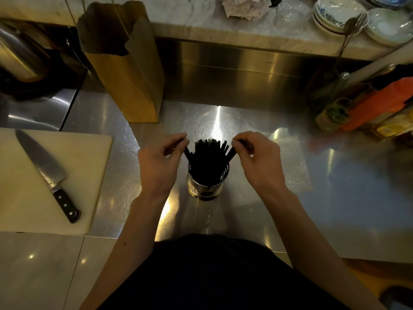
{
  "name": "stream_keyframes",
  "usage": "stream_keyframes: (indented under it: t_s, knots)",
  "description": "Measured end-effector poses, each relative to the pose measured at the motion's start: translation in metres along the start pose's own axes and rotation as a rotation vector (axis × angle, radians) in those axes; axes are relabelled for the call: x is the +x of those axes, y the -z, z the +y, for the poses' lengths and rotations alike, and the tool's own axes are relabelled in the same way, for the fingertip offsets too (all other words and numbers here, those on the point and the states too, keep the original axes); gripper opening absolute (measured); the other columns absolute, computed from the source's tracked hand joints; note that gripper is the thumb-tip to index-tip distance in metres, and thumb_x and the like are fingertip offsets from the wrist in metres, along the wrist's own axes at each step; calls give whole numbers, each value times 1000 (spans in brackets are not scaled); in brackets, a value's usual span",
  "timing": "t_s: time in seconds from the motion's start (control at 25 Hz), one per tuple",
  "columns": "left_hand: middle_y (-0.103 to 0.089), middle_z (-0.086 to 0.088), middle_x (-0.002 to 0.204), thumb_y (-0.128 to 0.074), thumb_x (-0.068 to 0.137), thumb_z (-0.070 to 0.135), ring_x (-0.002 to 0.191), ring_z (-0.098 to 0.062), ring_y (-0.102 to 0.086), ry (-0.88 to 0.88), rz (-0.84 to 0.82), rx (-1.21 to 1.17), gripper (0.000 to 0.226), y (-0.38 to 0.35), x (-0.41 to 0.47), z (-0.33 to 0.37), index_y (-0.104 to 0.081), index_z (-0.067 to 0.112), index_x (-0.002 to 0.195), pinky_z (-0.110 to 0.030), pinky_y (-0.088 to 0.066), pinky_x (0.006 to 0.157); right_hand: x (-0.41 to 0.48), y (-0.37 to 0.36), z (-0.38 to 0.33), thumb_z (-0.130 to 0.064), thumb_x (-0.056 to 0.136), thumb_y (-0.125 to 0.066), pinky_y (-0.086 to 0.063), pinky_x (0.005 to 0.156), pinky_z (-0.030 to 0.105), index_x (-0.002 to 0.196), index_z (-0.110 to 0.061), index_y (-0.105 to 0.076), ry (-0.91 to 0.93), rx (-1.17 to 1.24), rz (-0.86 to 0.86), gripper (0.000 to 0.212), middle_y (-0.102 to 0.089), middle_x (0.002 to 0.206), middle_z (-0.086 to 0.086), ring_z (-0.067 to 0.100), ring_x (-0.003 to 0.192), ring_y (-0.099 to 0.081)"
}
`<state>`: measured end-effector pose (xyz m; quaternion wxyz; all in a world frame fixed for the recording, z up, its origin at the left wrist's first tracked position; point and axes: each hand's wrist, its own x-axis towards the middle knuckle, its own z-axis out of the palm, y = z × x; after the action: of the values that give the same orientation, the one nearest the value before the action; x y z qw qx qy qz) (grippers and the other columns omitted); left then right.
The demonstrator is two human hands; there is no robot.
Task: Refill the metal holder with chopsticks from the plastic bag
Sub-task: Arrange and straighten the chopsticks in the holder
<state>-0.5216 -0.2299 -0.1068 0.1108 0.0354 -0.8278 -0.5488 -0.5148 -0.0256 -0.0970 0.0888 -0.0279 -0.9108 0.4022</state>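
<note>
A round perforated metal holder (206,186) stands upright on the steel counter in front of me. It is packed with black chopsticks (209,155) that fan out above its rim. My left hand (159,161) pinches the top of an outer chopstick on the holder's left side. My right hand (260,158) pinches the top of an outer chopstick on the right side. A flat clear plastic bag (288,162) lies on the counter under and to the right of the holder, and it looks empty.
A cutting board (26,198) with a large knife (48,175) lies at the left. A brown paper bag (127,63) stands behind the holder to the left. Bottles and an orange packet (377,104) crowd the right; stacked bowls (337,16) sit on the raised ledge.
</note>
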Motion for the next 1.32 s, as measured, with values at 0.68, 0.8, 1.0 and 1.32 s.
stream_keyframes:
  t_s: [0.68, 0.8, 1.0, 1.32]
  knots:
    - [-72, -2, 91, -73, 85, 16, 88, -23, -71, 180, 339, -302, 11, 77, 3, -1, -72, 25, 91, -31, -58, 82, -8, 95, 27, -21, 88, -62, -58, 78, 25, 92, -13, -64, -446, 688, 289, 9, -69, 76, -4, 8, 73, -69]
    - [-70, -5, 93, -72, 85, 15, 87, -17, -69, 290, 364, -424, 8, 84, -2, -10, -72, 18, 93, -27, -57, 83, -14, 80, 37, -10, 93, -58, -56, 83, 29, 86, -9, -63, -588, 936, 324, 9, -66, 85, 5, 10, 73, -70]
    - [-69, 5, 90, -68, 88, 18, 82, -5, -65, 582, 384, -648, 6, 91, -10, -32, -73, 21, 91, -17, -54, 76, -27, 42, 32, -2, 94, -54, -58, 82, 30, 93, -2, -61, -720, 1125, 269, 8, -66, 91, 14, 16, 79, -72]
    - [-74, 1, 74, -60, 90, 2, 74, -7, -72, 752, 293, -846, 29, 63, -23, -29, -74, 15, 68, -15, -56, 72, -31, 18, 12, -1, 94, -56, -59, 81, 29, 99, 2, -61, -808, 1250, 273, 8, -70, 88, 12, 16, 81, -73]
